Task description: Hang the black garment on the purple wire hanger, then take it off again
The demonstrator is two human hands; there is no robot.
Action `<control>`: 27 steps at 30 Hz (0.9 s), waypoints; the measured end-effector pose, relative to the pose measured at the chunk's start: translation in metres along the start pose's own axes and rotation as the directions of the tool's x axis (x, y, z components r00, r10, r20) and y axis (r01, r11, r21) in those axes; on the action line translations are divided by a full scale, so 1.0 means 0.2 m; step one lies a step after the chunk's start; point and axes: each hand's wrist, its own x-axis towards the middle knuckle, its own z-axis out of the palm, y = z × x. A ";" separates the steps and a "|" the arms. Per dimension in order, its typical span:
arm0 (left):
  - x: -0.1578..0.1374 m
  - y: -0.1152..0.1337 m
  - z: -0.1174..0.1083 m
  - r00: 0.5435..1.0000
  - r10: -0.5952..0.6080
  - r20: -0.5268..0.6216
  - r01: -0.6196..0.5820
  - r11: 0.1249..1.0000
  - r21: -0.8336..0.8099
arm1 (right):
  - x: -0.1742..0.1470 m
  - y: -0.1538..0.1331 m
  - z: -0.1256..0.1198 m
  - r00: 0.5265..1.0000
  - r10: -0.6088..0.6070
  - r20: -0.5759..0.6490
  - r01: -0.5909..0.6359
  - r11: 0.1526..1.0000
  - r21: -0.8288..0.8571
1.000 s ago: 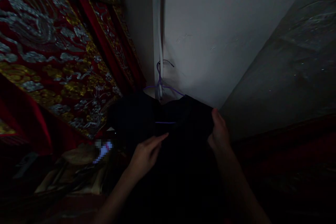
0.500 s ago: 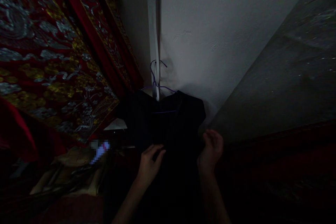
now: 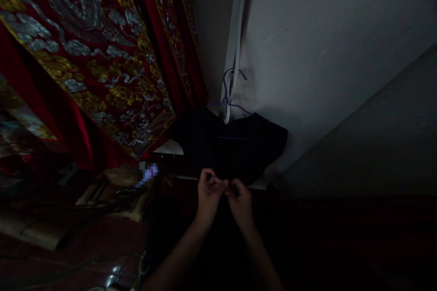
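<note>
Garment [image 3: 235,154]: dark, on a purple hanger [image 3: 240,107] by the white wall [image 3: 307,54].
Right hand [image 3: 241,200]: moved in from the side to meet my left hand [image 3: 209,195], putting both at one spot before the garment.
Fingertips [image 3: 226,183]: close together; whether clamped on cloth, I cannot tell.

head view | worn on head | faces forward, downward | left hand [image 3: 209,196], right hand [image 3: 241,205] near | pale wall [image 3: 324,82] farther
</note>
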 end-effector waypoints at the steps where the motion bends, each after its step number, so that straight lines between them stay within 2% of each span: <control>1: -0.01 -0.02 0.00 0.999 -0.028 -0.036 0.026 0.999 -0.047 | -0.01 0.00 0.00 1.000 0.000 -0.009 0.001 1.000 0.012; 4: -0.05 -0.07 0.00 0.980 -0.180 -0.081 0.172 0.981 -0.094 | -0.05 0.04 -0.02 0.999 0.026 -0.026 -0.025 0.999 0.043; 7: -0.05 -0.09 -0.04 0.966 -0.248 -0.070 0.247 0.969 -0.015 | -0.07 0.07 -0.04 0.998 0.061 -0.025 -0.060 0.996 0.065; 11: 0.02 -0.04 -0.10 0.965 -0.256 0.055 0.242 0.952 0.189 | -0.06 0.06 -0.06 0.997 0.074 -0.028 -0.072 0.996 0.051; 15: 0.08 0.02 -0.13 0.942 -0.283 0.181 0.197 0.902 0.385 | -0.06 0.02 -0.06 0.998 0.065 -0.006 -0.065 0.997 0.032; 20: 0.07 0.02 -0.12 0.908 -0.335 0.250 0.207 0.880 0.426 | -0.06 0.02 -0.06 0.997 0.081 0.019 -0.082 0.992 0.097; 24: 0.04 0.00 -0.08 0.937 -0.276 0.212 0.179 0.905 0.385 | -0.06 0.06 -0.04 0.994 0.110 0.021 -0.112 0.982 0.151; 27: 0.05 0.04 -0.05 0.956 -0.224 0.189 0.135 0.909 0.394 | -0.04 0.07 -0.03 0.995 0.094 0.014 -0.095 0.985 0.143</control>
